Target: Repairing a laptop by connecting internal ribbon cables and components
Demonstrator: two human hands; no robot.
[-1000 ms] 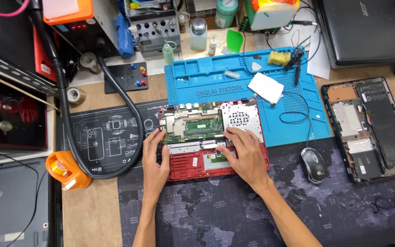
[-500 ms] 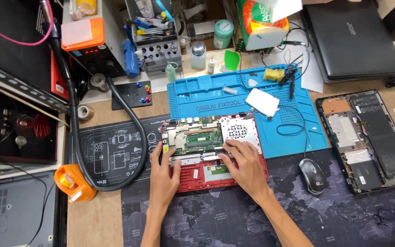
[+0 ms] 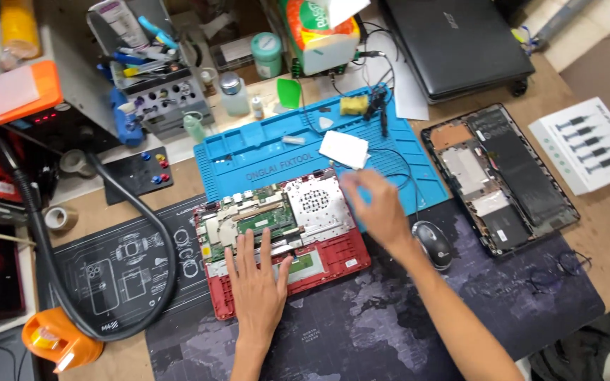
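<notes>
While our left hand lies flat with its fingers spread and released on the opened red laptop base at the centre of the frame, our right hand hangs blurred just right of it, above the lower edge of the blue silicone repair mat. We cannot tell whether that hand's fingers grip anything. We see the red base straddling the blue mat and the dark map-printed desk mat, its green circuit board and silvery perforated shield exposed. Just right of our right wrist sits a dark computer mouse. Further right on the table lies a second opened black laptop chassis; a closed black laptop rests at upper right.
</notes>
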